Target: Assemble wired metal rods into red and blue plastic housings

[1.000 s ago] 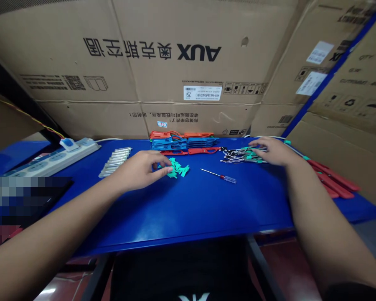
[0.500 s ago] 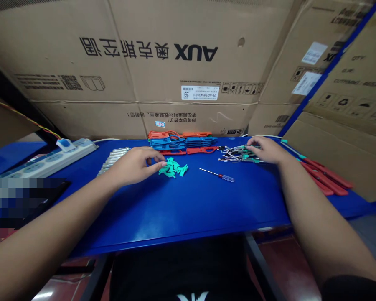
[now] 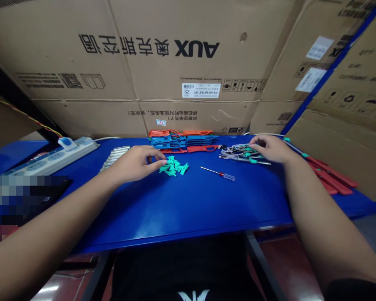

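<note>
My left hand (image 3: pixel 139 163) is at the left edge of a small heap of green plastic pieces (image 3: pixel 174 166), thumb and forefinger curved with a gap between them. Nothing shows in its grasp. My right hand (image 3: pixel 271 148) is over the right end of a bundle of thin wired parts (image 3: pixel 238 151) with white leads, green tips and metal rods. Its thumb and forefinger tips come together there; what they pinch, if anything, is too small to make out. A screwdriver (image 3: pixel 227 176) with a clear handle lies between the hands.
Stacked orange and blue plastic shells (image 3: pixel 184 141) lie along the back. Metal tubes (image 3: pixel 114 156) are behind my left forearm, beside a white power strip (image 3: pixel 53 159). Red-handled long tools (image 3: pixel 335 175) lie at the right. A cardboard wall (image 3: pixel 163 83) closes off the blue table (image 3: pixel 181 209).
My right hand has drawn slightly right, uncovering more of the wired parts and a metal rod. My left hand stays by the green heap. The view has shifted a little.
</note>
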The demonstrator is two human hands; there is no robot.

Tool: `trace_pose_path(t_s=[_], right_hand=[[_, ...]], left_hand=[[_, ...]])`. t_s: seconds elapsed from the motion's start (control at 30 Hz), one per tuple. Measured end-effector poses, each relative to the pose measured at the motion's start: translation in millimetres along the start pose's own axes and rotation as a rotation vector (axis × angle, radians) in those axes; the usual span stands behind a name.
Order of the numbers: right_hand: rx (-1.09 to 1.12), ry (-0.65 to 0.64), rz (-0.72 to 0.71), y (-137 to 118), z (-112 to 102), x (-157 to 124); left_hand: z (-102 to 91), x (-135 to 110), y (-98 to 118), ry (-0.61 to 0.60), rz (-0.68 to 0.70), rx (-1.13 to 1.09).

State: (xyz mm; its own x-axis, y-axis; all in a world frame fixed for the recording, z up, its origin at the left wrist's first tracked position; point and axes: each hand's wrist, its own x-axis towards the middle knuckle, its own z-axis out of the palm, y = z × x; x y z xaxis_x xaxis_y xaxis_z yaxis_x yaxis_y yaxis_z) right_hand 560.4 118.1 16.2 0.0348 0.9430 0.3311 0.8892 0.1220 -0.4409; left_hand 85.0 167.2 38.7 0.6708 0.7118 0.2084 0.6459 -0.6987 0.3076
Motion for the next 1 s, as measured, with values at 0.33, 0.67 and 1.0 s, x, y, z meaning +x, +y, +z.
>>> trace_pose_path(t_s=[0.33, 0.67, 1.0], right_hand=[[-0.061, -0.044, -0.043, 2, 2, 2], [0.081, -0.051, -0.219, -41, -11, -12], [0.109, -0.749, -0.592, -136, 23, -43]], left_hand=[[0.9, 1, -1, -0.028, -0.011, -0.007], [2.1, 5, -9, 0.023, 0.004, 0.147], [6.1, 52, -32, -0.106, -0.147, 0.341]])
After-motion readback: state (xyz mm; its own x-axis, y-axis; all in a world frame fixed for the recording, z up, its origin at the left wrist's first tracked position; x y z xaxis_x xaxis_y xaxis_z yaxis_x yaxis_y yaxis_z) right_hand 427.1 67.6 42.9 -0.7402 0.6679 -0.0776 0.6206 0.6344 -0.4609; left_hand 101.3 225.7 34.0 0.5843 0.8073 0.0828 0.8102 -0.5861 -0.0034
